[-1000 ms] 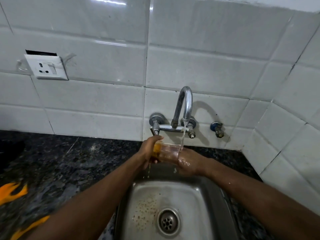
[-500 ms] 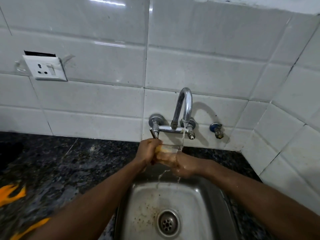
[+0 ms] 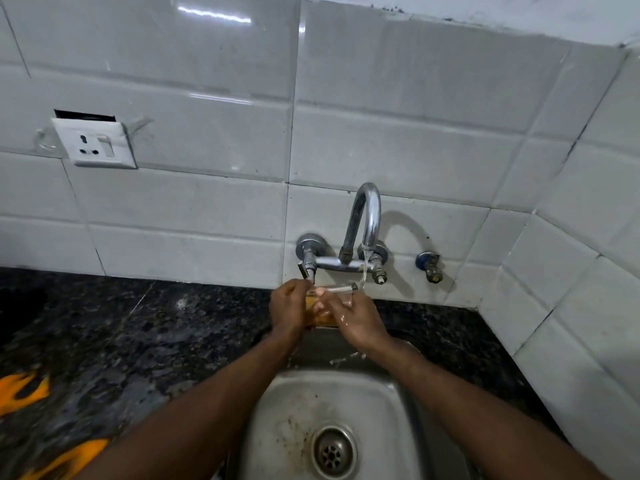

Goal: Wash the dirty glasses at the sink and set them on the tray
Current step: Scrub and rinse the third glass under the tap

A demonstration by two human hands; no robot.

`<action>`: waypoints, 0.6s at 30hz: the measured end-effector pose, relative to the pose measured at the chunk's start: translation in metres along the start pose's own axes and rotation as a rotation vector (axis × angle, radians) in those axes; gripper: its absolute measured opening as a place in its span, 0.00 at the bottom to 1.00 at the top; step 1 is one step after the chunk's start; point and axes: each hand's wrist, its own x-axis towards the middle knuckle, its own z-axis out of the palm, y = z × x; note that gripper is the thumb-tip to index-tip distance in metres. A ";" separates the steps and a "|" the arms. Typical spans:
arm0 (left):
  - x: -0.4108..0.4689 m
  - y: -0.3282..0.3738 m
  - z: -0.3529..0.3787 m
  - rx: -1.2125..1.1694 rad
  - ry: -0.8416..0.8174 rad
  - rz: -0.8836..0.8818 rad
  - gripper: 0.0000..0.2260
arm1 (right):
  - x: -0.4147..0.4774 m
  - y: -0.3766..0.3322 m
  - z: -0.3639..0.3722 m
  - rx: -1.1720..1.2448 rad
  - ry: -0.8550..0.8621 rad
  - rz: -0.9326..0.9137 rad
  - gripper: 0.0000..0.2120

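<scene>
The glass (image 3: 323, 315), clear with an amber tint, stands nearly upright above the back edge of the sink (image 3: 284, 427). Its long axis runs up and down and its mouth faces the tap (image 3: 363, 216). A thin stream of water falls just at the right side of its rim. The left hand (image 3: 289, 308) holds it from the left with fingers curled round its wall. The wet right hand (image 3: 360, 320) wraps it from the right, fingers (image 3: 325, 304) lying across its front. The tap's crossbar sits close above the rim and the tiled wall (image 3: 381, 133) is just behind. Below the hands the basin drops to the drain (image 3: 334, 452). The dark stone tabletop (image 3: 138, 341) runs wide to the left, where orange shapes (image 3: 20, 393) lie at the edge. To the right it is only a narrow strip before the side wall.
</scene>
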 end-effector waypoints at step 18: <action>0.004 0.015 0.011 0.333 -0.093 -0.269 0.14 | -0.002 0.008 0.014 -0.050 0.421 0.033 0.23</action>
